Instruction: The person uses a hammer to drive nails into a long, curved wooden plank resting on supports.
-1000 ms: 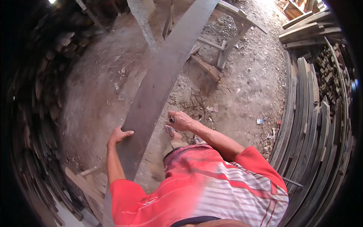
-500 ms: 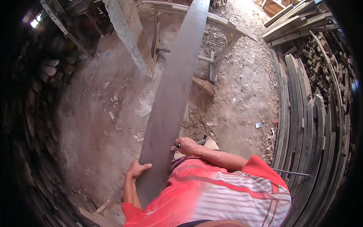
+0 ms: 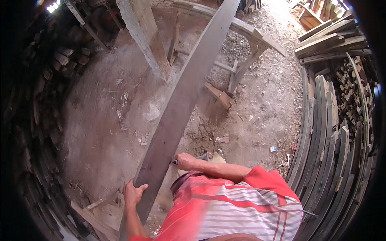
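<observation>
A long grey-brown wooden plank (image 3: 177,114) runs from beside my body to the far top, tilted so its left edge shows. Its far part crosses over a wooden trestle (image 3: 270,43). My left hand (image 3: 134,193) grips the plank's left edge near its close end, thumb on the upper face and fingers hidden beneath. At the plank's right edge, my right hand (image 3: 186,162) is closed round a short dark handle (image 3: 175,162) with a round end. The rest of that tool is hidden by the hand.
Stacked long boards (image 3: 317,128) line the right side, with more planks (image 3: 329,40) piled beyond. A rough slanted post (image 3: 146,38) stands left of the plank. A wood block (image 3: 219,95) lies near the trestle. Dark timber stacks (image 3: 36,152) fill the left.
The plank's close end has shifted left with my left hand, and the plank has tipped to show its left edge. My right hand has moved slightly left and down, still holding the dark handle.
</observation>
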